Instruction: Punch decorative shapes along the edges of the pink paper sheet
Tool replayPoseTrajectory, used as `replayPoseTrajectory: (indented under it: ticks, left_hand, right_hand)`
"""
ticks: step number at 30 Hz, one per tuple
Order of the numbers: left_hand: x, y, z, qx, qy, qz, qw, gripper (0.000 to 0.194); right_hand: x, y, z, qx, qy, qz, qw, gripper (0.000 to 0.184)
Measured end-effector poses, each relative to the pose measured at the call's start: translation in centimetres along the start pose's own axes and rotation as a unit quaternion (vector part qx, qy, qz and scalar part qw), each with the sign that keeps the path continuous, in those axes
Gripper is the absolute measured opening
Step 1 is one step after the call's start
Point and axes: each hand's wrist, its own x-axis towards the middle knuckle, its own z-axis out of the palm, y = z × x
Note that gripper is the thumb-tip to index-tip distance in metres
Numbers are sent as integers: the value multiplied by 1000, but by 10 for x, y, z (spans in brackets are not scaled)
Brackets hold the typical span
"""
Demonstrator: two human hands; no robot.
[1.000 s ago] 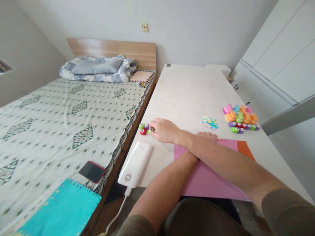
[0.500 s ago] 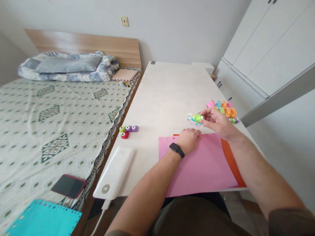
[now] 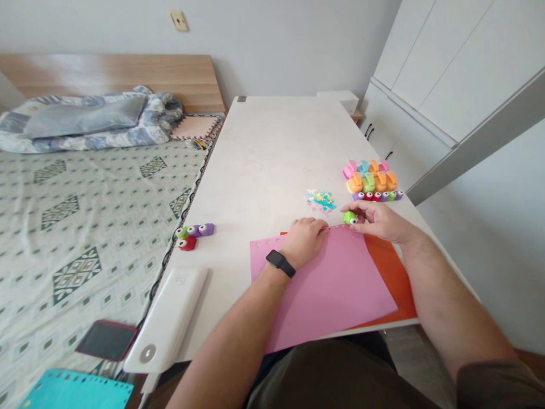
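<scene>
A: What's in the right hand [image 3: 381, 221]?

B: Its fingers are closed round the green punch [image 3: 349, 218], at the far edge of the pink sheet [image 3: 327, 289]. They cover part of it, so I can't tell whether the paper is in its slot.

A: And the left hand [image 3: 303, 238]?

B: Palm down on the pink sheet's far part, wearing a black watch [image 3: 280, 263]. Its thumb is hidden; I can't tell if it grips.

A: Around them?

B: Cutouts show left of that hand, along the far edge. The orange sheet [image 3: 398, 278] is mostly covered by the pink one. Just beyond lies confetti [image 3: 322, 200]; more punches [image 3: 368, 182] crowd the right side, the nearest row partly behind the right hand.

A: Open room?

B: The table [image 3: 272, 147] is bare on its far half. Left, four small punches [image 3: 187, 243] sit near the edge, with a power bank [image 3: 168, 321] nearer.

A: Any writing?

B: Faint marks on the power bank, unreadable. On the bed [image 3: 114, 187], a phone [image 3: 107, 339] has a dark screen, and a teal sheet [image 3: 76, 389] is cut off by the near border.
</scene>
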Motion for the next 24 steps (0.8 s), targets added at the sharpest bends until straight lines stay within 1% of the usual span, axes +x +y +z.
replayPoseTrajectory:
  ticks: [6, 11, 19, 24]
  left_hand:
    - [1, 1, -2, 1, -1, -8, 1000, 29]
    - [2, 0, -1, -6, 3, -4, 1000, 29]
    - [3, 0, 1, -5, 7, 2, 1000, 25]
    - [2, -2, 3, -12, 19, 16, 1000, 24]
  right_hand:
    - [-2, 3, -2, -56, 3, 9, 998, 50]
    - [-2, 3, -3, -76, -2, 4, 997, 49]
    - [-5, -6, -1, -108, -46, -16, 993, 47]
    - [-5, -4, 0, -119, -68, -4, 991, 52]
